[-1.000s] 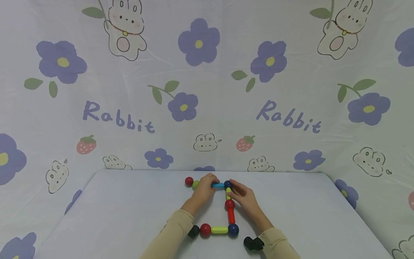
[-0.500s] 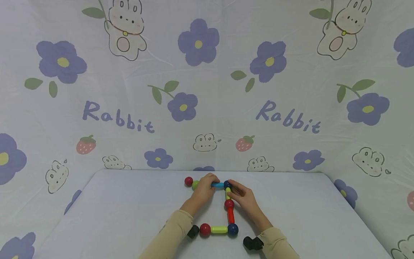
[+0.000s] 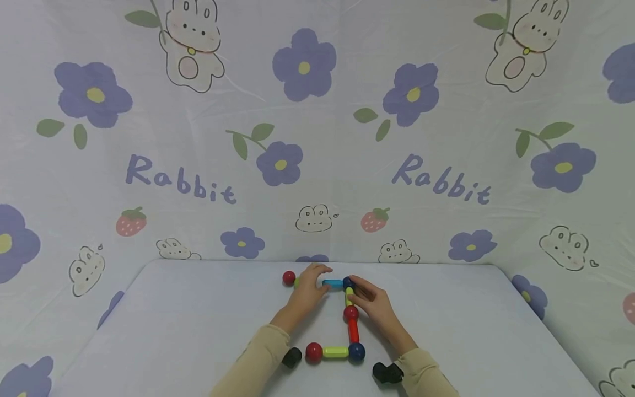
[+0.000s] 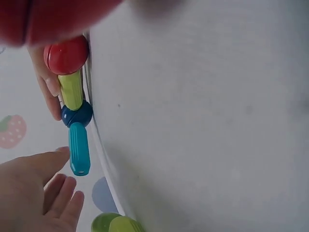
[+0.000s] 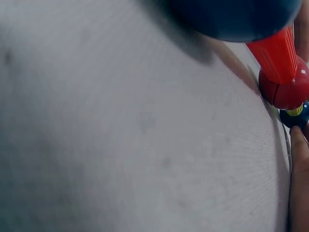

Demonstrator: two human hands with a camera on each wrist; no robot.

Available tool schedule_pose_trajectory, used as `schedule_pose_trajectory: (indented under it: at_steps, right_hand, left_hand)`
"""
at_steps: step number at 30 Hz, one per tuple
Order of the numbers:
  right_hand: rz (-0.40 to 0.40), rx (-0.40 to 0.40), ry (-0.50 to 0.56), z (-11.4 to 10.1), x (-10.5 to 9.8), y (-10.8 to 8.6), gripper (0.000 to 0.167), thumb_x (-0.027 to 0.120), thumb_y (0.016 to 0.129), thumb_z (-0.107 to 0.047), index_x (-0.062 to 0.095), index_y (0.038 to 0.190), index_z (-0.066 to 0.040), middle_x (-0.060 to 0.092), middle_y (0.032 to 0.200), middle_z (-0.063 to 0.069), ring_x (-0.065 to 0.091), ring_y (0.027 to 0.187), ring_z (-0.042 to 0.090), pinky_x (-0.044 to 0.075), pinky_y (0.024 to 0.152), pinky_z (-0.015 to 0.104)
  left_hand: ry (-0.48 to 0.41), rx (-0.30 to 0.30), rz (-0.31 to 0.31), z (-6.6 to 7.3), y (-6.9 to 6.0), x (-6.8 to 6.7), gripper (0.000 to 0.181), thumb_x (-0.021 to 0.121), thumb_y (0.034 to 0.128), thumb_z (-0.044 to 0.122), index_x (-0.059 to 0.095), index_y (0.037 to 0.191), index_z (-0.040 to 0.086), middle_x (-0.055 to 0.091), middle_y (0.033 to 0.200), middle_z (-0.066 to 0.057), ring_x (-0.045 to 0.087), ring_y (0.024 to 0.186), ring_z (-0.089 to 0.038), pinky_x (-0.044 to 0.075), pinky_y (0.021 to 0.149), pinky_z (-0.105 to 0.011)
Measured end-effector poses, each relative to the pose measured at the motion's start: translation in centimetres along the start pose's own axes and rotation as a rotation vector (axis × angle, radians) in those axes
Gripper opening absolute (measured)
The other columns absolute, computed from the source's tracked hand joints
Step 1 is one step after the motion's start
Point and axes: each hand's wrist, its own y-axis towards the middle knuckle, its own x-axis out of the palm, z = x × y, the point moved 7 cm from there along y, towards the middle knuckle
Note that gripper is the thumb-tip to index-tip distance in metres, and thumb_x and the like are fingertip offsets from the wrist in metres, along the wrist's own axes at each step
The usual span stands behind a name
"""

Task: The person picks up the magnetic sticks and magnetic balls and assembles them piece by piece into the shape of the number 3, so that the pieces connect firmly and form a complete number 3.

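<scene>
A chain of toy building rods and balls lies on the white table. My right hand (image 3: 375,304) pinches its far corner, with fingers on a dark blue ball (image 3: 348,282) and the thumb by a yellow-green rod (image 3: 349,298). A light blue rod (image 3: 333,283) sticks out leftward from that ball. Beside its free end is my left hand (image 3: 305,295), fingers spread apart; in the left wrist view the thumb tip meets or nearly meets the rod (image 4: 79,150). Toward me the chain runs through a red ball (image 3: 350,312) and a red rod (image 3: 353,331).
Nearer me, a second dark blue ball (image 3: 356,352), a yellow-green rod (image 3: 335,352) and a red ball (image 3: 314,352) form the chain's near side. Left of my left hand lie another red ball (image 3: 289,278) and a partly hidden green piece (image 3: 297,282). A patterned cloth (image 3: 317,138) hangs behind.
My left hand has let go of the light blue rod, opened its fingers and shifted slightly left. My right hand keeps its place at the far corner.
</scene>
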Motion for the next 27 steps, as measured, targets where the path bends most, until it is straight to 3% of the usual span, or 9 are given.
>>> schedule_pose_trajectory:
  at_steps: [7,17,27]
  right_hand:
    - [-0.023,-0.007,0.033,-0.2,0.1,0.0,0.050,0.065,0.082,-0.011,0.047,0.129,-0.005,0.042,0.133,0.011,0.039,0.120,0.018,0.033,0.091,0.021]
    - [-0.003,-0.009,0.007,-0.1,0.0,-0.2,0.049,0.065,0.082,-0.011,0.049,0.128,-0.009,0.044,0.131,0.006,0.041,0.119,0.015,0.035,0.090,0.020]
    - [-0.005,-0.007,0.022,-0.1,0.0,-0.2,0.049,0.065,0.082,-0.010,0.049,0.128,-0.008,0.044,0.132,0.007,0.041,0.119,0.015,0.035,0.090,0.020]
  left_hand:
    - [-0.068,0.023,0.119,0.1,-0.5,-1.6,0.045,0.071,0.0754,0.005,0.056,0.117,0.007,0.054,0.113,-0.004,0.050,0.104,-0.017,0.039,0.090,-0.030]
    - [-0.123,0.060,0.265,-0.9,-1.4,-3.1,0.044,0.073,0.0721,0.002,0.058,0.113,0.002,0.057,0.104,-0.009,0.053,0.098,-0.022,0.041,0.087,-0.032]
    - [-0.062,-0.069,0.318,-2.0,-2.2,-4.2,0.038,0.072,0.0714,-0.003,0.060,0.107,-0.003,0.057,0.101,-0.014,0.055,0.093,-0.027,0.045,0.081,-0.034]
